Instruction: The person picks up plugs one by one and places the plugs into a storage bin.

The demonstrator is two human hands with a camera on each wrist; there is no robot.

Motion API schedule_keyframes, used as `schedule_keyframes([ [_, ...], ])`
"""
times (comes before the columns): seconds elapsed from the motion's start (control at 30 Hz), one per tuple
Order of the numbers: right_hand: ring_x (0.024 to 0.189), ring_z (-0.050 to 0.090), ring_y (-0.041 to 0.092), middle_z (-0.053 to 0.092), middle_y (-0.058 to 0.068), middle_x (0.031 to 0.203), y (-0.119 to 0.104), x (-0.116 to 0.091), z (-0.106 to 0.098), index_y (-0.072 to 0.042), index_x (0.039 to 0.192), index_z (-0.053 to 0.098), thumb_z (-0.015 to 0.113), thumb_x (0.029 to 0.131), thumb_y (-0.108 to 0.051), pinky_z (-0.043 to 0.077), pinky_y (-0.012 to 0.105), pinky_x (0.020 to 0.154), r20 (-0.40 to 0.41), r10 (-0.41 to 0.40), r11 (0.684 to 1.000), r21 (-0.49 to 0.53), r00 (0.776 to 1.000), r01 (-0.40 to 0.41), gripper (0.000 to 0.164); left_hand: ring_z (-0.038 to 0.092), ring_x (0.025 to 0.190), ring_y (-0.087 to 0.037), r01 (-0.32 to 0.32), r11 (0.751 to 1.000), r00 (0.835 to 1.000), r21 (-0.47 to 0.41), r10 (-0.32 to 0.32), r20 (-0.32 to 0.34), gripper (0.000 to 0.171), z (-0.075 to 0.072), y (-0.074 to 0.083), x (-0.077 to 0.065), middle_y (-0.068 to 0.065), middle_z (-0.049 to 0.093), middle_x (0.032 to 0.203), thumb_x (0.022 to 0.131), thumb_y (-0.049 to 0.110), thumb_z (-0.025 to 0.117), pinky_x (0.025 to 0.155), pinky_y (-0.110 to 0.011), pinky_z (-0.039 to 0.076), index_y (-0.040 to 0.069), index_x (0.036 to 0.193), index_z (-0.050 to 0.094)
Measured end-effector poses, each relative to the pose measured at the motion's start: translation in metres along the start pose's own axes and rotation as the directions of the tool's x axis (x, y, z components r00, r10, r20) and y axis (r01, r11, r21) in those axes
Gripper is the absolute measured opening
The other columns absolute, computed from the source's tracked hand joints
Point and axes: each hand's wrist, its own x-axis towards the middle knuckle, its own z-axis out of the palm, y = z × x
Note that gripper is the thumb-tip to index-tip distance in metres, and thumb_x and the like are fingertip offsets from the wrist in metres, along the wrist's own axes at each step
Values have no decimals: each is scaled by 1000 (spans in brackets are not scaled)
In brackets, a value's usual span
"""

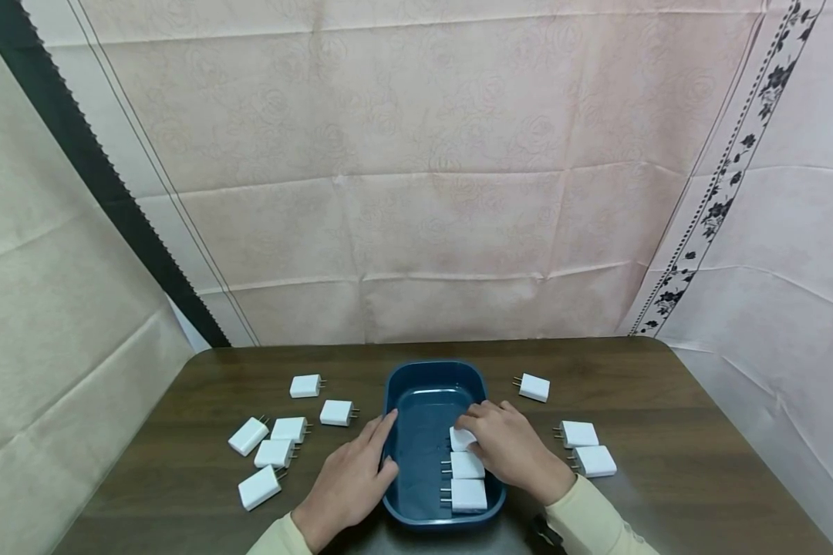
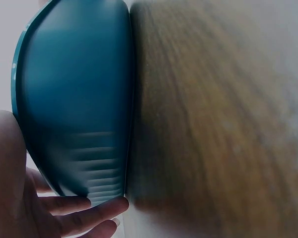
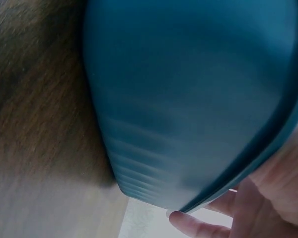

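A dark blue plastic tray [image 1: 430,518] stands on the table with white two-pronged charger plugs in a column along its right side. Two of them, a nearer plug [image 1: 468,496] and a middle plug [image 1: 467,465], have prongs facing left. The farthest plug [image 1: 460,438] is partly covered by my right hand [image 1: 510,445], which pinches it inside the tray. My left hand [image 1: 352,479] rests at the tray's left rim, fingers extended and thumb over the edge. Its fingers [image 2: 89,216] show against the ribbed outer wall in the left wrist view.
On the wooden table [image 1: 201,432], several loose charger plugs [image 1: 274,453] lie left of the tray. To the right are one plug [image 1: 534,388] farther back and two side by side, including a nearer plug [image 1: 595,461]. Pale cloth [image 1: 451,193] hangs behind the table.
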Motion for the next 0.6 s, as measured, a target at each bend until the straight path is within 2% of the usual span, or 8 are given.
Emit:
schedule_keyframes([
  [0.37, 97, 59, 18, 69, 1, 108, 2, 1, 0, -21, 106, 73, 75, 79, -22, 50, 43, 82, 37, 6, 1000, 21, 999, -7, 27, 54, 118, -27, -7, 1000, 1000, -4, 7, -7, 63, 0, -1, 0, -12, 41, 149, 92, 31, 45, 92, -53, 45, 17, 152, 30],
  [0.6, 94, 59, 17, 70, 1, 106, 1, 1, 0, -21, 104, 73, 76, 78, -21, 49, 39, 77, 27, -2, 1000, 14, 1000, 2, 26, 54, 117, -27, -9, 1000, 1000, -2, 9, -3, 63, 0, -1, 0, -12, 41, 149, 93, 32, 45, 92, -53, 46, 17, 152, 30],
])
